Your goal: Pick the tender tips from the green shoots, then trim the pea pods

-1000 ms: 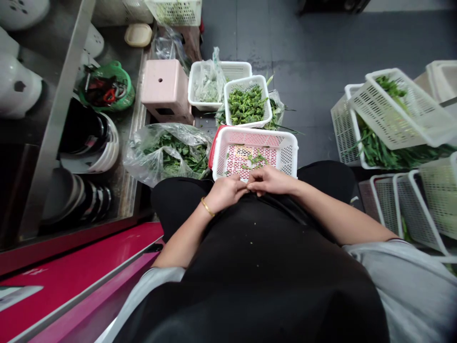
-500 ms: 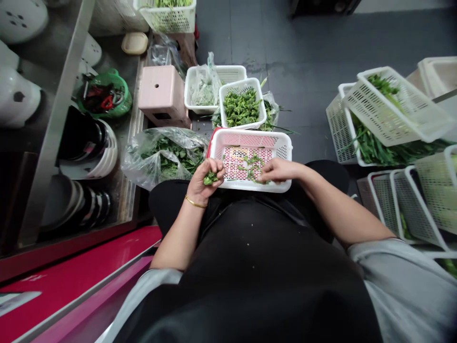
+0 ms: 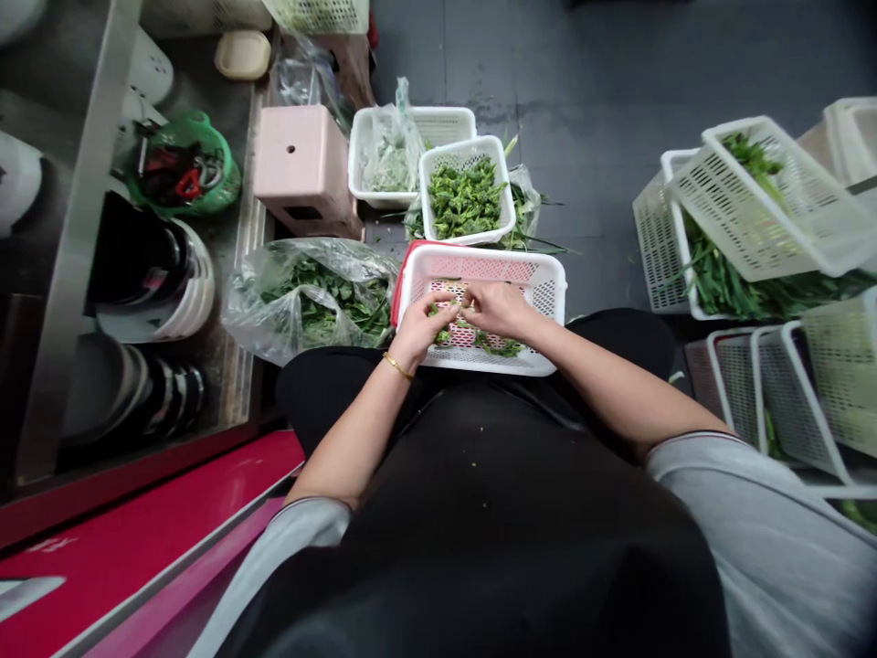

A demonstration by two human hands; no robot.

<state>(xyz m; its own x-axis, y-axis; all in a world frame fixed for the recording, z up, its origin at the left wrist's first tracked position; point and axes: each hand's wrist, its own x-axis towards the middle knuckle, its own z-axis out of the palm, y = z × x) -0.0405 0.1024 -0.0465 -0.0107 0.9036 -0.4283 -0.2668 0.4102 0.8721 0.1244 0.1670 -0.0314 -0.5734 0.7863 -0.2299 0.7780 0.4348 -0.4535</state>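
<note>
My left hand point(image 3: 419, 331) is curled over the left part of a white plastic basket point(image 3: 552, 274) on my lap. Green vegetable sprigs point(image 3: 442, 336) show below its fingers. My right hand point(image 3: 501, 309) meets it there, fingertips pinched together on a small green sprig point(image 3: 458, 307) between the two hands; its far end is hidden. More loose green trimmings point(image 3: 503, 347) lie on the basket's slotted floor, under my right wrist. Something red point(image 3: 398, 291) shows along the basket's left side.
Ahead stands a white basket point(image 3: 508, 206) of green florets, beside a white tub point(image 3: 445, 119) with a plastic bag. An open bag of leafy greens point(image 3: 329, 297) lies at left, near a pink stool point(image 3: 294, 146). Shelving holds stacked bowls point(image 3: 195, 283). Stacked vegetable baskets point(image 3: 767, 238) stand at right.
My right hand has lifted from the trimmings and moved left to my left hand. The left hand has turned palm-down and shifted right over the basket. The view has shifted slightly.
</note>
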